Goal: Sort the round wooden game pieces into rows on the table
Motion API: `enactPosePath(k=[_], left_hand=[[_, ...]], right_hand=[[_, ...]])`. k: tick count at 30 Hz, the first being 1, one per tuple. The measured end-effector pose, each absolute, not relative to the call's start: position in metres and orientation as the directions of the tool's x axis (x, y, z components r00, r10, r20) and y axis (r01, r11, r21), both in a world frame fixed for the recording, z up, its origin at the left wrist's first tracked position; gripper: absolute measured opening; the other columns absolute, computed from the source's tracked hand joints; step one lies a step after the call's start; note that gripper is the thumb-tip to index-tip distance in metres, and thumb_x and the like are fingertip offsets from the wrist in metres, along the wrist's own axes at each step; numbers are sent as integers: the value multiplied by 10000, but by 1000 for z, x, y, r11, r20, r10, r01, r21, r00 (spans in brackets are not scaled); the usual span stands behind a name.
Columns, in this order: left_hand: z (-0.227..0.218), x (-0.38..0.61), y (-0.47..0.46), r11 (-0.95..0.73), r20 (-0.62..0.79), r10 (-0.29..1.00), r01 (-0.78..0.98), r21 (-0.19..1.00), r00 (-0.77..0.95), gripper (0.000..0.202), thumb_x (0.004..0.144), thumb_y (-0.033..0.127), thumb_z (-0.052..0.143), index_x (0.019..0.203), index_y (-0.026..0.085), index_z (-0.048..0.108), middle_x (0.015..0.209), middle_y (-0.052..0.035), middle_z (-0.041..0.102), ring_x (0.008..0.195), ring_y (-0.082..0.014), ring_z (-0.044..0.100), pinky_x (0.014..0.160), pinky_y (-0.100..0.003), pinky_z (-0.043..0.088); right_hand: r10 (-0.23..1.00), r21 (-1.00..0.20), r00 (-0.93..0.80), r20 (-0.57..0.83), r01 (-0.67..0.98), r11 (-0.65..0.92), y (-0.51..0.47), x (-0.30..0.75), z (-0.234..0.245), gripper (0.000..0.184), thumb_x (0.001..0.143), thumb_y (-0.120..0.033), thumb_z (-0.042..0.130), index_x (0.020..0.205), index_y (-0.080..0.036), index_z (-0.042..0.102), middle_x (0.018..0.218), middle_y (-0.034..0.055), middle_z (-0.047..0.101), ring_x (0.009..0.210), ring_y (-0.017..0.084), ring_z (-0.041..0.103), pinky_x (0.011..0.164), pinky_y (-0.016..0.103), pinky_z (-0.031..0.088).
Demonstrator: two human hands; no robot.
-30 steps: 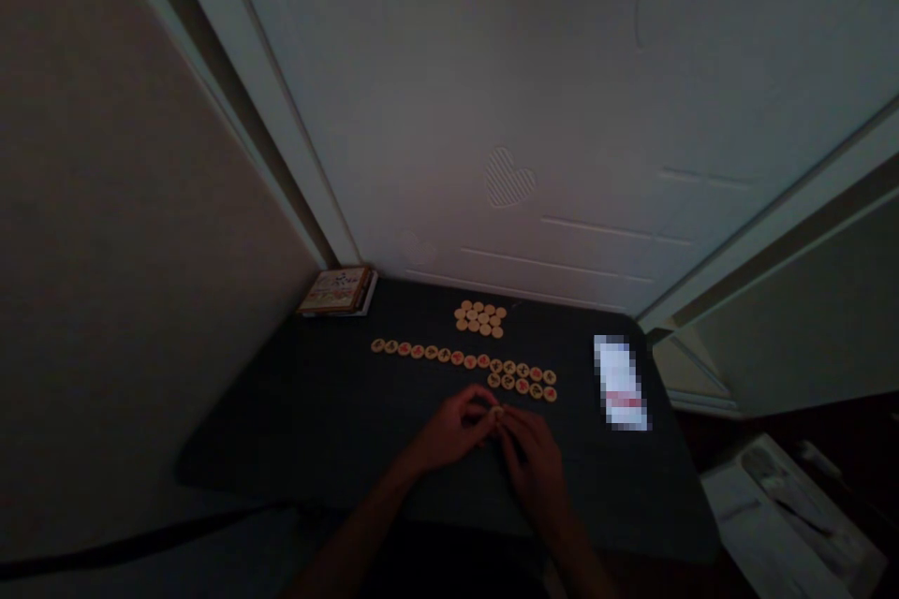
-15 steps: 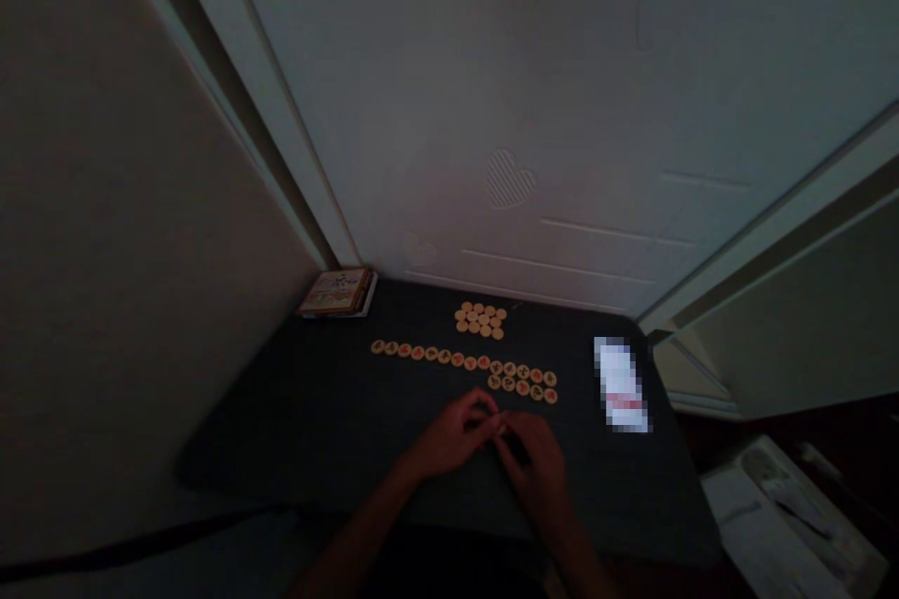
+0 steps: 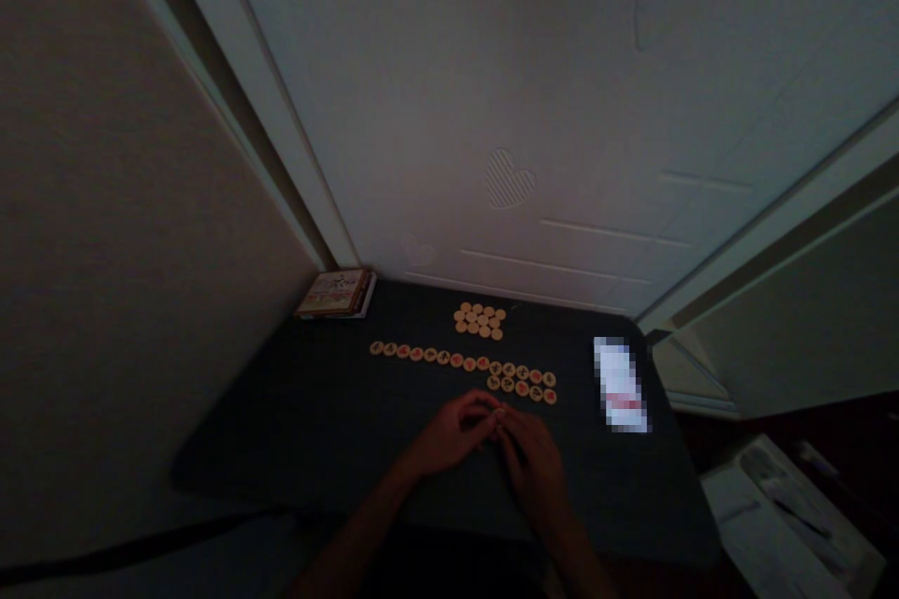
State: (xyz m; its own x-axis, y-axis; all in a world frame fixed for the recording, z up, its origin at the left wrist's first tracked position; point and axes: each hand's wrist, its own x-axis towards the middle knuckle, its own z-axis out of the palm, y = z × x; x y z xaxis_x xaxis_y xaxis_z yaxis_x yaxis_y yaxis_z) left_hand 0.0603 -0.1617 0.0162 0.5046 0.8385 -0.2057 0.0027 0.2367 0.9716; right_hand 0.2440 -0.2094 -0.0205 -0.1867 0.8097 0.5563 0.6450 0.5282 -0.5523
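My left hand (image 3: 456, 430) and my right hand (image 3: 534, 457) meet at the fingertips over the front middle of the dark table (image 3: 316, 430). Both are closed in a pinch. Something small and pale shows between the fingers, too dim and covered to make out. Just beyond them lies a short row of round Chinese chess pieces (image 3: 522, 388) with red and black characters. Above it runs a long row of the same pieces (image 3: 431, 355), slanting down to the right. Farther back, a cluster of plain-faced discs (image 3: 472, 318) lies in several tight rows.
A small stack of books (image 3: 335, 293) sits at the table's back left corner. Toward the right edge lies a bright, pixelated phone-like object (image 3: 621, 386). A white panel with embossed hearts (image 3: 509, 179) rises behind the table. On the floor at right is a white box (image 3: 790, 515).
My fingers have shifted slightly where they meet, and the right hand's fingers have drawn closer in. The rows of pieces and the cluster are unchanged.
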Motion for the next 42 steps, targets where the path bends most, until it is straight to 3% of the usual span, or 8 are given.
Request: enactPosePath(k=[7,13,19,27,36,42], left_hand=[[14,59,-160,196,-173,846,8,981,505,379,848,429,724,1130,186,652,1045,-80,730,912,-196,679,745,-290,536],[18,55,-160,117,-135,879,68,991,457,317,854,395,720,1093,190,682,1043,-74,738,953,-201,677,872,-325,515],[22,50,-161,72,-135,899,164,984,417,309,871,416,682,1085,193,689,997,-68,744,913,-207,674,836,-326,510],[14,38,-150,-21,-43,989,415,910,143,211,874,345,644,1044,235,702,952,-30,743,736,-179,631,708,-293,485],[2,41,-151,-129,40,987,611,781,158,238,894,262,595,1123,229,653,1058,-32,698,756,-158,629,762,-300,517],[11,46,-158,-270,117,957,661,701,266,249,929,275,581,1163,290,666,1147,-19,658,803,-146,655,789,-284,547]], right_hand=[[802,-567,-137,581,639,520,-208,245,-21,329,958,-186,592,1258,-298,670,1149,76,728,1039,225,704,890,410,617],[797,-556,-166,581,633,538,-208,246,-23,411,969,-146,557,1333,-327,621,1202,65,717,1085,225,689,901,413,611],[805,-542,-204,558,645,539,-209,246,-24,411,977,-144,532,1343,-313,610,1225,54,715,1096,222,689,907,412,605],[831,-586,-165,531,637,501,-210,244,-24,321,973,-154,533,1244,-268,661,1100,57,744,1007,211,708,884,383,609],[861,-621,-142,489,636,458,-211,242,-18,285,972,-151,526,1199,-248,669,1056,55,741,974,198,701,877,368,599],[866,-625,-147,478,635,454,-209,243,-21,276,978,-166,512,1193,-244,666,1056,67,733,980,204,696,875,375,597]])
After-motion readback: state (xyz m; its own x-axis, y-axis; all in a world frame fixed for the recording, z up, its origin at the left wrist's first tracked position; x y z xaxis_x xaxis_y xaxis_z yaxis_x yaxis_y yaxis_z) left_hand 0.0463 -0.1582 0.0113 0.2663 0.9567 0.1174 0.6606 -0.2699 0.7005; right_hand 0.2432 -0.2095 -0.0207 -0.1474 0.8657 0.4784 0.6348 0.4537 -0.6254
